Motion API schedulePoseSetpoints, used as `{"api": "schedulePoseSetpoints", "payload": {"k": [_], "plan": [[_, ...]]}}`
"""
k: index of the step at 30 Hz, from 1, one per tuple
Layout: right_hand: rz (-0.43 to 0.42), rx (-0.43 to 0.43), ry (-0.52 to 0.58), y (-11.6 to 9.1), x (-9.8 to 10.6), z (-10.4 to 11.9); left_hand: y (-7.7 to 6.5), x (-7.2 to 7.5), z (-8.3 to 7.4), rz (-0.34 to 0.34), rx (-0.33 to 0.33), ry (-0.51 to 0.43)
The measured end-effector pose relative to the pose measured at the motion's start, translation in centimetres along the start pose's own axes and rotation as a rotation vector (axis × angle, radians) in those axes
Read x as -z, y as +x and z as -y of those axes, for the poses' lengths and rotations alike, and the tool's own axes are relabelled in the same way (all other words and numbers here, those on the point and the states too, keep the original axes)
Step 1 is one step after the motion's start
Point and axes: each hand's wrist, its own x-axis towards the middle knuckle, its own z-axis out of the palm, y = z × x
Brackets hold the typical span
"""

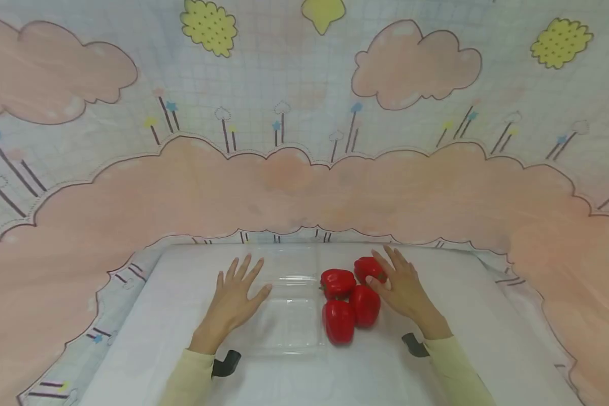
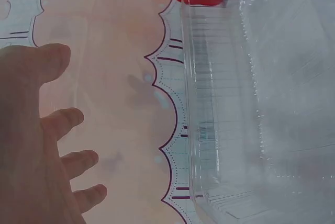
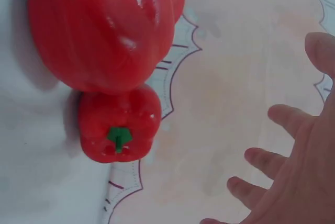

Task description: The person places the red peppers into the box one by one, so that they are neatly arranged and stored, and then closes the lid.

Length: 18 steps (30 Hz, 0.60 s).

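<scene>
Four red peppers [image 1: 339, 322]: huddled beside clear container [image 1: 289, 324] (super shiny)
Left hand [image 1: 235, 300]: fingers splayed, released, near container
Right hand [image 1: 402, 290]: likewise, near peppers

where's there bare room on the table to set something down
Bare table lies right of the right hand, left of the left hand, and in the near strip between the sleeves. Crowded: between the clear container and the right hand, where four red peppers bunch together.

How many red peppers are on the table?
4, clustered: back-right pepper, partly covered by the right hand; back-left pepper; front-right pepper; front-left pepper. No others show.
</scene>
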Motion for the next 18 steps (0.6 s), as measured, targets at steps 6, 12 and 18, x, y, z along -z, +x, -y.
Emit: {"api": "schedulePoseSetpoints", "payload": {"k": [6, 12, 18], "plan": [[-0.003, -0.010, 0.096, -0.5, -0.4, -0.9, -0.7, 0.1, 0.5, -0.014, 0.007, -0.058], [0.011, -0.062, 0.220, -1.2, -0.8, -1.3, -1.5, 0.1, 1.1, -0.036, 0.020, -0.079], [0.034, -0.112, 0.309, -2.1, -1.5, -1.4, -2.5, -0.1, 2.0, -0.067, 0.048, -0.098]]}}
